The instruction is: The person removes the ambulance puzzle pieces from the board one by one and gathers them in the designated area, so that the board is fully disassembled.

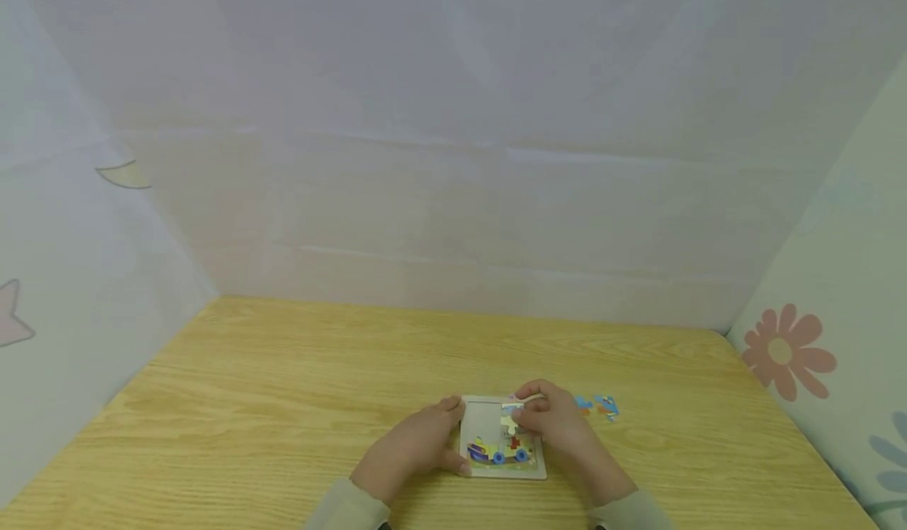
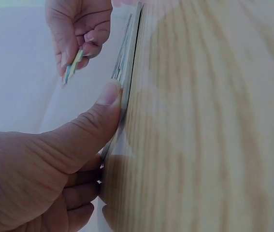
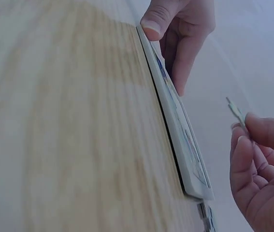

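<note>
A small jigsaw puzzle tray [image 1: 505, 474] with a pale rim lies flat on the wooden table. Along its near side, joined pieces [image 1: 489, 453] form a colourful picture of a vehicle with blue wheels; bare backing shows at the upper left. My left hand [image 1: 421, 439] grips the tray's left side, thumb at the near corner and fingers by the far one. Between thumb and fingers, my right hand [image 1: 560, 424] pinches a puzzle piece [image 1: 509, 420]. The right wrist view shows this piece [image 3: 236, 112] raised above the tray, tilted on edge.
Loose blue and orange puzzle pieces [image 1: 606, 406] lie on the table [image 1: 283, 388] just right of the tray, partly behind the right hand. A pale cloth wall [image 1: 453, 199] stands behind the table, with printed side walls left and right.
</note>
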`<state>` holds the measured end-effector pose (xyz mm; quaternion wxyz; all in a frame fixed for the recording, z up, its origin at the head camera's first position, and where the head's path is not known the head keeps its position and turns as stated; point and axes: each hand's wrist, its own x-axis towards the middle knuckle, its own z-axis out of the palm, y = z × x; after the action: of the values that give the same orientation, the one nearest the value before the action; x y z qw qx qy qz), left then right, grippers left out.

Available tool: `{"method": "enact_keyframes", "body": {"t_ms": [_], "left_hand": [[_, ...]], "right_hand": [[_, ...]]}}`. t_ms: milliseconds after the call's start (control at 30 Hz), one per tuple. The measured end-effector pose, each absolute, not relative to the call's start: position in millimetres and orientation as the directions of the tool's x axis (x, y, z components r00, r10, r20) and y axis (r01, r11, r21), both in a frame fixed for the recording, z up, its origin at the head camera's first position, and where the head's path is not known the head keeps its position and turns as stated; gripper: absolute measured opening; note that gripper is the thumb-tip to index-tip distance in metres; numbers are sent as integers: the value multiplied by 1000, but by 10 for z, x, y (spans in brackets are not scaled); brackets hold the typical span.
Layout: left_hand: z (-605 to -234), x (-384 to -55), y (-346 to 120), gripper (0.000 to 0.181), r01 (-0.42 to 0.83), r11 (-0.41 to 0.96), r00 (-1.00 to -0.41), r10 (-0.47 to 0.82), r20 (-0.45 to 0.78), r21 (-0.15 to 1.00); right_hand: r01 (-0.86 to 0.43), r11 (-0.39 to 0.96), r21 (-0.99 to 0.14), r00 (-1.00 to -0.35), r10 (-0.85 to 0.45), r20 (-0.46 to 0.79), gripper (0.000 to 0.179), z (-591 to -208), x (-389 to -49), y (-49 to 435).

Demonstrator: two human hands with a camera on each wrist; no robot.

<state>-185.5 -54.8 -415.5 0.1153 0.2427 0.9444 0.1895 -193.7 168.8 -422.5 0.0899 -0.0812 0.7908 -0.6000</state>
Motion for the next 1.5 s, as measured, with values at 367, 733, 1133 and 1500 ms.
{"method": "enact_keyframes", "body": {"t_ms": [367,733,1133,1500], "left_hand": [[-4138,-1842,-549,91,410,811,-854,502,-137,417],[-4145,-1852,-552,92,402,817,-854,497,-152,413],[-4159,-1855,-563,93,408,808,-854,503,-136,424],[-4151,-1854,-562,92,405,815,-852,500,-151,414]], "right_hand": [[16,244,-970,-986,-155,-55,34,-4194,-1873,1867],[54,219,-974,-994,-84,-74,36,-4172,-1822,2041],[129,176,-976,-992,25,-127,35,-4232,-1749,2290],[151,225,-963,-982,-76,-172,43,-4321,-1705,2586]]}}
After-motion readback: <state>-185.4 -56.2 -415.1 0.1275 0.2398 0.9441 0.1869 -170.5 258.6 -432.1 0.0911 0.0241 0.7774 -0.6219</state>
